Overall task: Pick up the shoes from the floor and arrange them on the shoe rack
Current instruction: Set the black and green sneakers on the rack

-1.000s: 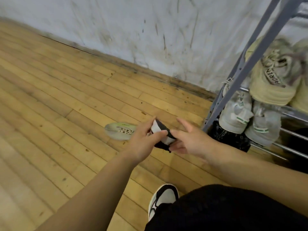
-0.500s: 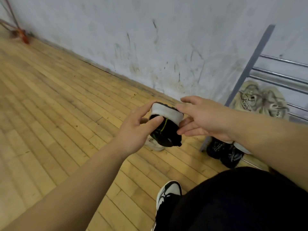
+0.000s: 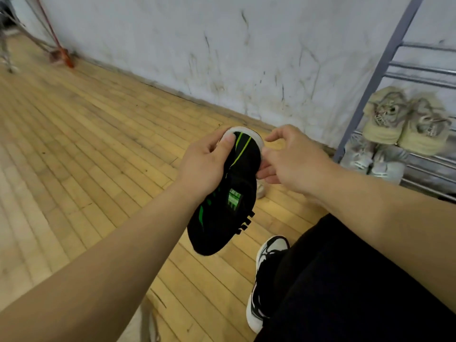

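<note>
A black shoe (image 3: 227, 201) with green stripes and a white sole rim hangs in the air in front of me, its upper facing me. My left hand (image 3: 204, 164) grips its left side near the far end, thumb on the white rim. My right hand (image 3: 291, 156) pinches the right edge of that same end, index finger raised. The grey metal shoe rack (image 3: 370, 82) stands at the right against the wall. It holds a beige pair of sneakers (image 3: 404, 119) on one shelf and a grey-white pair (image 3: 375, 161) below.
A pale shoe (image 3: 260, 190) lies on the wooden floor (image 3: 98, 144), mostly hidden behind the black shoe. My own foot in a black-and-white sneaker (image 3: 266, 267) is near the bottom middle. A red-orange object (image 3: 61, 55) leans at the far-left wall.
Both hands have lifted the black shoe and turned it, so its full upper now faces me. My view has swung up toward the wall and rack.
</note>
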Demonstrator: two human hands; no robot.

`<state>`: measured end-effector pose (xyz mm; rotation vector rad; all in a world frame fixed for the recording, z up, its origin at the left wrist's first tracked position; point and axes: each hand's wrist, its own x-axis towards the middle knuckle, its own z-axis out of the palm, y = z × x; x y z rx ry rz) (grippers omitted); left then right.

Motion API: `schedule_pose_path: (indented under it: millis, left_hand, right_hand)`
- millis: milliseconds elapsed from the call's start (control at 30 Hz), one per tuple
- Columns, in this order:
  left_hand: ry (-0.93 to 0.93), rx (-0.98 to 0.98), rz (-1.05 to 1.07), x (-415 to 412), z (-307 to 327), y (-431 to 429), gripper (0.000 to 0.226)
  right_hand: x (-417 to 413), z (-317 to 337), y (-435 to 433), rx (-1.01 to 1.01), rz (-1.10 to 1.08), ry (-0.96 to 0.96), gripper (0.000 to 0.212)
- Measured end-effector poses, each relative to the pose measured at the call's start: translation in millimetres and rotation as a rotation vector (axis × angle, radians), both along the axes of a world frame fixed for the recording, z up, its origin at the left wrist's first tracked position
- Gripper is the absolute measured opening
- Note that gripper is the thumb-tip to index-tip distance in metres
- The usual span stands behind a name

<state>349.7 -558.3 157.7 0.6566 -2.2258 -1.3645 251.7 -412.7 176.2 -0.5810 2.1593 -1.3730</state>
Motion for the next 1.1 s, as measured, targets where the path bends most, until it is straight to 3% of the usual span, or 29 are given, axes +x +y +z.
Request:
schedule_pose_path:
  millis: [133,300,500,667,833,967,1100]
  left_hand:
    - [0.058,-0.100,-0.058,-38.1,42.0,28.0,0.040]
    - [0.246,-0.180,-0.304,-108.6,101.8,124.2,0.044]
    - [0.409,-0.309,-0.681,-177.6,140.5,312.0,0.050]
    - [0.339,-0.371,-1.067,-162.3,101.1,488.5,0.054]
    - [0.193,-0.376,-1.378,-93.9,19.5,618.2,0.048]
    - [-0.036,-0.384,-1.626,-47.3,-49.4,676.5,0.053]
    - [-0.162,-0.485,-1.819,-9.9,-84.4,703.7,0.039]
  right_hand:
    - [-29.0,41.1,42.8,-0.102,-0.013,0.007,0.017]
    - [-72.7,96.7,154.9,-0.194,-0.182,0.151,0.017]
    - [-75.2,129.4,352.8,-0.225,-0.582,0.361,0.017]
    - [-2.2,86.7,522.4,-0.086,-0.931,0.361,0.026]
    - [119.9,-9.2,648.4,-0.091,-1.172,0.021,0.037]
    - [236.9,-128.6,701.9,0.154,-1.316,-0.360,0.043]
    - [347.0,-245.1,702.1,0.377,-1.340,-0.741,0.055]
